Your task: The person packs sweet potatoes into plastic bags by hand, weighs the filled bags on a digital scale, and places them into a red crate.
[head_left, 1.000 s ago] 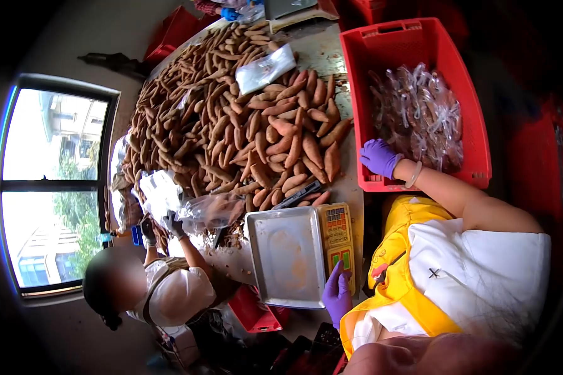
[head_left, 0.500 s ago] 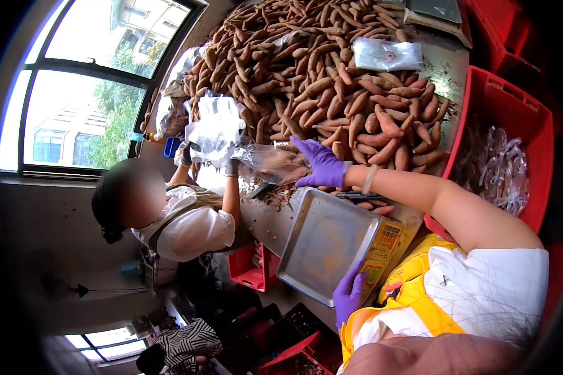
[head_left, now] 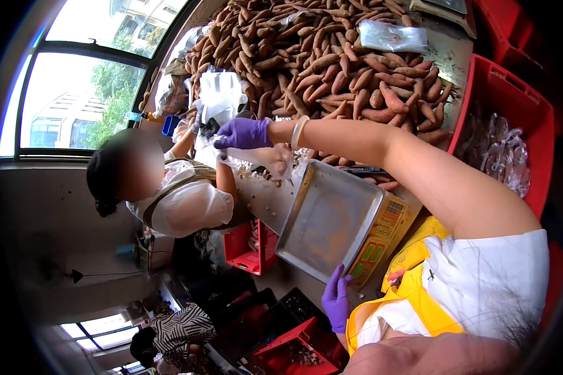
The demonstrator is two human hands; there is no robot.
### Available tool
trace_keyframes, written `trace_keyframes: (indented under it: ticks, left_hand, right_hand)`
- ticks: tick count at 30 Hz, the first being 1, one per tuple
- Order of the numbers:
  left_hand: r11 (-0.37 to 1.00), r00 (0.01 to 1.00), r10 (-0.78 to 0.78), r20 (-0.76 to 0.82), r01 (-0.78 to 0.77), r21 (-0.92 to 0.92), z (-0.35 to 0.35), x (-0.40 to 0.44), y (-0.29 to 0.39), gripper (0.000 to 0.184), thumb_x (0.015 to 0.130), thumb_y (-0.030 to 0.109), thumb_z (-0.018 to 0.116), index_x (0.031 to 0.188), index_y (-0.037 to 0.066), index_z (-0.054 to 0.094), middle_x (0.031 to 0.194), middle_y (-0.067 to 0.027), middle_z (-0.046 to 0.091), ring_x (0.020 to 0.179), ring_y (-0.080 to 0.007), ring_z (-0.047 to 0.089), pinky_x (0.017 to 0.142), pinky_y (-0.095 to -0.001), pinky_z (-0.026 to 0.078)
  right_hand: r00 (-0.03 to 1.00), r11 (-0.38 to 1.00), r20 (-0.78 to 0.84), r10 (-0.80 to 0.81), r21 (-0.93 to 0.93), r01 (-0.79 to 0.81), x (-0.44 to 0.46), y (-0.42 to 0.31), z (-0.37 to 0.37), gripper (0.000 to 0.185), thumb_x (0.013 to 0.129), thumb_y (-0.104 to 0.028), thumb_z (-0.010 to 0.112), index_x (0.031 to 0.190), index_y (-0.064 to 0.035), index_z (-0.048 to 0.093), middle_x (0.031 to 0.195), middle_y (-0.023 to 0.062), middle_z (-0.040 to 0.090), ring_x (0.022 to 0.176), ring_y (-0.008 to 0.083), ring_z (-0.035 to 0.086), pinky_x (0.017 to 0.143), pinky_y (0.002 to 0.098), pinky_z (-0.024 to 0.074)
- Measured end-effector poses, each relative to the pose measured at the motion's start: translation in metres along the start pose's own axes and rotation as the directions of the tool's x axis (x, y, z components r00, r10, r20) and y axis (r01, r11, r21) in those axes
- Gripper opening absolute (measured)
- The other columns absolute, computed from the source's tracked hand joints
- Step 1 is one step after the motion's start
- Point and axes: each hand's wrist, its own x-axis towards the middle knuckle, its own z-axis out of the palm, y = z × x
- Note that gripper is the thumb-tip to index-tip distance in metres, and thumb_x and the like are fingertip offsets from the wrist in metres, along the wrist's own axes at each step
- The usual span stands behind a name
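My right hand (head_left: 244, 134), in a purple glove, is stretched far out over the table and closed on the top of a clear plastic bag (head_left: 270, 161) with sweet potatoes inside. A co-worker's dark-gloved hand (head_left: 210, 129) is close beside the bag's top; whether it touches the bag is hard to tell. My left hand (head_left: 336, 305), also purple-gloved, is near the lower corner of the scale (head_left: 374, 253), fingers slightly apart and holding nothing. The metal tray (head_left: 328, 219) on the scale carries nothing.
Sweet potatoes (head_left: 313, 69) are heaped across the table, with plastic bags (head_left: 393, 36) on top. A red crate (head_left: 532, 119) at the right holds bagged produce. A co-worker (head_left: 181, 200) stands at the left; another person (head_left: 184, 331) is farther back. Red crates (head_left: 250, 247) sit below.
My right hand has gone from the red crate across the table to the co-worker and closed on the clear bag. The view has turned left; my left hand remains by the scale.
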Motion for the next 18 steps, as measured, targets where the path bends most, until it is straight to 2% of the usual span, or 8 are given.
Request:
trace_keyframes:
  ticks: [1, 4, 6, 8, 9, 12, 15, 18]
  left_hand:
    - [0.996, 0.996, 0.087, -0.008, -0.087, 0.021, -0.007, 0.003, 0.002, 0.032, 0.096, 0.004, 0.051, 0.127, -0.001, 0.058, 0.119, -0.0103, 0.064, 0.094, -0.0127, 0.063, 0.086, -0.0260, 0.049]
    - [0.954, 0.953, 0.299, -0.049, -0.297, 0.047, -0.027, 0.011, 0.009, 0.032, 0.096, 0.002, 0.052, 0.127, -0.001, 0.058, 0.113, -0.0092, 0.066, 0.092, -0.0119, 0.063, 0.084, -0.0247, 0.049]
    - [0.923, 0.915, 0.382, -0.130, -0.371, 0.099, -0.041, 0.016, 0.009, 0.032, 0.096, 0.004, 0.054, 0.127, 0.000, 0.059, 0.098, -0.0053, 0.067, 0.089, -0.0107, 0.061, 0.081, -0.0237, 0.048]
    - [0.904, 0.887, 0.426, -0.180, -0.424, 0.047, -0.055, 0.021, 0.002, 0.034, 0.097, 0.006, 0.053, 0.131, -0.001, 0.054, 0.114, -0.0080, 0.065, 0.095, -0.0112, 0.060, 0.087, -0.0253, 0.049]
    - [0.891, 0.868, 0.441, -0.231, -0.454, -0.007, -0.056, 0.021, 0.003, 0.035, 0.097, 0.006, 0.053, 0.132, -0.001, 0.053, 0.116, -0.0081, 0.064, 0.096, -0.0115, 0.060, 0.088, -0.0256, 0.048]
    - [0.859, 0.825, 0.481, -0.298, -0.511, -0.027, -0.066, 0.020, -0.009, 0.038, 0.098, 0.006, 0.051, 0.135, -0.003, 0.048, 0.128, -0.0103, 0.058, 0.101, -0.0128, 0.058, 0.091, -0.0266, 0.047]
    - [0.846, 0.766, 0.531, -0.362, -0.505, 0.172, -0.071, 0.015, -0.027, 0.044, 0.095, 0.004, 0.055, 0.138, 0.006, 0.049, 0.110, -0.0068, 0.062, 0.096, -0.0117, 0.057, 0.085, -0.0243, 0.046]
    - [0.878, 0.807, 0.461, -0.368, -0.474, 0.060, -0.069, 0.008, -0.040, 0.044, 0.094, 0.002, 0.056, 0.138, 0.006, 0.049, 0.107, -0.0057, 0.062, 0.094, -0.0108, 0.057, 0.084, -0.0239, 0.046]
  right_hand:
    - [0.998, 0.994, 0.057, -0.041, 0.102, 0.035, -0.001, -0.030, 0.006, 0.033, 0.094, -0.034, 0.061, 0.088, -0.0028, 0.070, 0.072, 0.0038, 0.067, 0.065, 0.0096, 0.055, 0.064, 0.0288, 0.0461]
    - [0.983, 0.999, 0.185, 0.003, 0.032, -0.009, -0.012, -0.101, 0.021, 0.035, 0.093, -0.036, 0.062, 0.085, -0.0031, 0.071, 0.071, 0.0029, 0.067, 0.063, 0.0084, 0.053, 0.062, 0.0279, 0.0450]
    - [0.946, 0.998, 0.320, 0.058, -0.015, -0.056, -0.018, -0.134, 0.041, 0.037, 0.093, -0.037, 0.062, 0.083, -0.0033, 0.071, 0.069, 0.0019, 0.066, 0.062, 0.0072, 0.052, 0.059, 0.0269, 0.0438]
    - [0.882, 0.992, 0.454, 0.123, -0.053, -0.111, -0.028, -0.144, 0.067, 0.038, 0.093, -0.039, 0.063, 0.080, -0.0035, 0.071, 0.068, 0.0009, 0.066, 0.060, 0.0061, 0.050, 0.057, 0.0260, 0.0427]
    - [0.866, 0.990, 0.492, 0.094, 0.049, -0.136, -0.033, -0.139, 0.076, 0.041, 0.092, -0.042, 0.063, 0.074, -0.0056, 0.071, 0.063, -0.0010, 0.063, 0.055, 0.0045, 0.046, 0.053, 0.0246, 0.0389]
    - [0.878, 0.982, 0.465, 0.109, 0.086, -0.167, -0.060, -0.150, 0.080, 0.043, 0.093, -0.042, 0.062, 0.071, -0.0055, 0.069, 0.059, -0.0027, 0.058, 0.053, 0.0053, 0.048, 0.051, 0.0233, 0.0380]
    - [0.874, 0.951, 0.461, 0.157, 0.166, -0.259, -0.097, -0.158, 0.064, 0.038, 0.093, -0.041, 0.062, 0.071, -0.0097, 0.063, 0.058, -0.0041, 0.054, 0.054, 0.0034, 0.049, 0.050, 0.0208, 0.0367]
    - [0.808, 0.893, 0.511, 0.293, 0.155, -0.422, -0.128, -0.114, 0.038, 0.032, 0.093, -0.036, 0.063, 0.075, -0.0098, 0.065, 0.065, -0.0022, 0.062, 0.055, 0.0030, 0.050, 0.050, 0.0191, 0.0371]
